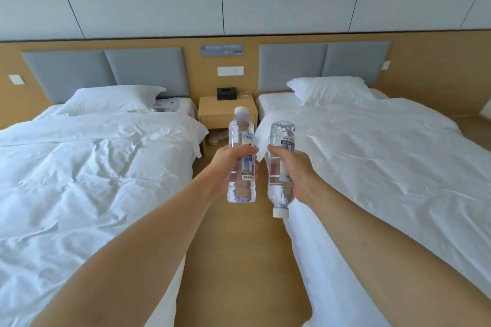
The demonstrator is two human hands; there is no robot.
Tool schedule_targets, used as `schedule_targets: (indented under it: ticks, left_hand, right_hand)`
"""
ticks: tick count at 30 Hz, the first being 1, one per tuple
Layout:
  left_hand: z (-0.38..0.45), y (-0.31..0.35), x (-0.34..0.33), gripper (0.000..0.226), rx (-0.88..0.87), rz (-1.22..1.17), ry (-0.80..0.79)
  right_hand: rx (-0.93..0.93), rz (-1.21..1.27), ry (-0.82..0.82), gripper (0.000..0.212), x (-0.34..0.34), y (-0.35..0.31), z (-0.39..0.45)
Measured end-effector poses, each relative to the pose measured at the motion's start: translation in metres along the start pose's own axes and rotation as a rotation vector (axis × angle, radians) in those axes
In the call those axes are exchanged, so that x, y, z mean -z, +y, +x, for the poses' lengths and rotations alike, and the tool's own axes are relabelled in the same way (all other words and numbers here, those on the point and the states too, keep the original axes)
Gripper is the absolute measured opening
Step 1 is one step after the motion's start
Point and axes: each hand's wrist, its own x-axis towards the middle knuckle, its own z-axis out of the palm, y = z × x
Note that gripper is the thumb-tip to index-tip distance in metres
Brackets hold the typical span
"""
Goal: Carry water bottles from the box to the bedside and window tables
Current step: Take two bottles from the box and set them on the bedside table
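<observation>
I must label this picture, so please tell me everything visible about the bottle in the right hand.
The bottle in the right hand is clear plastic, filled with water, with a white cap and a paper label. It is upside down, cap toward the floor. The right hand wraps its middle in a closed grip. It touches nothing else.
</observation>
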Motion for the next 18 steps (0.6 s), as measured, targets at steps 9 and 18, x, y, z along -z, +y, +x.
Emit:
schedule_targets:
  ticks: [9,18]
  left_hand:
    - [0.194,0.025,0.036,0.055,-0.012,0.013,0.035]
    - [0.391,0.094,0.101,0.043,-0.002,0.003,0.026]
  right_hand:
    - [-0.005,-0.024,-0.018,0.037,-0.046,-0.025,0.190]
    - [-0.020,-0.056,-0.021,0.044,-0.119,-0.084,0.391]
